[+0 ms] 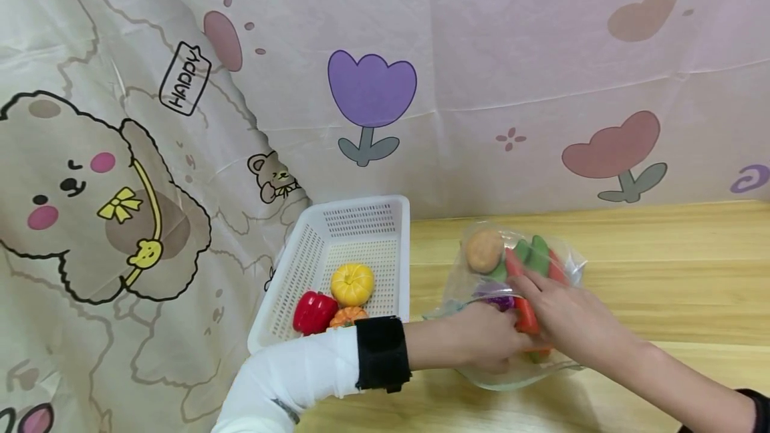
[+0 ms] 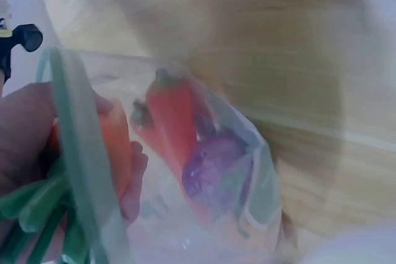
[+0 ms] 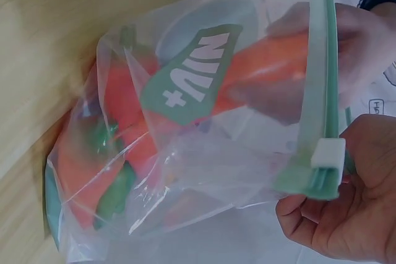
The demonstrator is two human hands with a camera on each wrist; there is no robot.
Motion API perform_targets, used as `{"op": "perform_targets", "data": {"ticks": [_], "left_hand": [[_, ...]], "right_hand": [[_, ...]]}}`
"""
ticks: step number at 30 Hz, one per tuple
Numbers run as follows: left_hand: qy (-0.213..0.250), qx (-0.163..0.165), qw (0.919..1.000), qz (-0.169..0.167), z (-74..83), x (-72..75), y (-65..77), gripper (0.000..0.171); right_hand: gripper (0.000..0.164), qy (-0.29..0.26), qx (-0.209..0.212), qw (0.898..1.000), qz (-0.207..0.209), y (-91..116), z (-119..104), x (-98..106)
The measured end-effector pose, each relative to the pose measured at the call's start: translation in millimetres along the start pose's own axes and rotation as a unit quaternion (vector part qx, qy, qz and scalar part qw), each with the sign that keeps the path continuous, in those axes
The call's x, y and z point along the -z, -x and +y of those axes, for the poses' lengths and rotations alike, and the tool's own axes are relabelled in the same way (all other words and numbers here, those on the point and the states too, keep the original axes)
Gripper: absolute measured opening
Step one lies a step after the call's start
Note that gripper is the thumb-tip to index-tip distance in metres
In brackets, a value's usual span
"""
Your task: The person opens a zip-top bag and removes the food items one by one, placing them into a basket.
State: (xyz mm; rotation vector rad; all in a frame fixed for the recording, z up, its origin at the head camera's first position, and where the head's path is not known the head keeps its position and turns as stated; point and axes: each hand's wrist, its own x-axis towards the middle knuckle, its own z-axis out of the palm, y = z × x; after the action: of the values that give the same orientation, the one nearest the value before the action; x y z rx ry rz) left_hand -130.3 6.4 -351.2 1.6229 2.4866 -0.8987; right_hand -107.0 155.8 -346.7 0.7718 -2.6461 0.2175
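Observation:
A clear zip bag [image 1: 511, 376] with a green zip edge holds several toy vegetables. Through the plastic show a brown potato-like piece [image 1: 484, 250], red chili peppers [image 2: 172, 115] and a round purple vegetable [image 2: 216, 165]. My left hand [image 1: 487, 336] reaches in at the bag's mouth and grips an orange carrot [image 2: 116, 146], whose green stalks [image 2: 43, 208] stick out past the zip edge. On the other side, my right hand [image 3: 352, 208] pinches the zip edge beside the white slider [image 3: 328, 154]; its fingers are curled.
Left of the bag stands a white perforated basket [image 1: 404, 259]. In it lie a yellow pumpkin [image 1: 352, 284], a red bell pepper [image 1: 315, 313] and an orange pumpkin [image 1: 349, 316], partly behind my left arm. A patterned cloth [image 1: 481, 85] hangs behind the wooden table [image 1: 692, 272].

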Motion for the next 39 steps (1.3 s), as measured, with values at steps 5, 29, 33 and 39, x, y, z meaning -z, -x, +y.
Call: {"op": "perform_targets", "data": {"ticks": [5,29,33,39], "left_hand": [[0.029,-0.018,0.999,0.028,-13.0,-1.7,23.7,0.058],[0.238,0.067,0.958,0.145,-68.8,-5.1,115.2,0.059],[0.246,0.13,0.9502,0.14,-82.5,-14.9,130.6,0.062],[0.242,0.206,0.9444,0.085,-100.4,-43.2,141.7,0.057]], "right_hand": [[0.065,0.007,-0.005,1.0,0.003,-1,4,-1],[0.054,-0.033,-0.048,0.998,-0.016,-2,18,1],[0.054,-0.035,-0.051,0.998,-0.017,-2,18,2],[0.053,-0.034,-0.048,0.998,-0.017,-2,18,1]]}}
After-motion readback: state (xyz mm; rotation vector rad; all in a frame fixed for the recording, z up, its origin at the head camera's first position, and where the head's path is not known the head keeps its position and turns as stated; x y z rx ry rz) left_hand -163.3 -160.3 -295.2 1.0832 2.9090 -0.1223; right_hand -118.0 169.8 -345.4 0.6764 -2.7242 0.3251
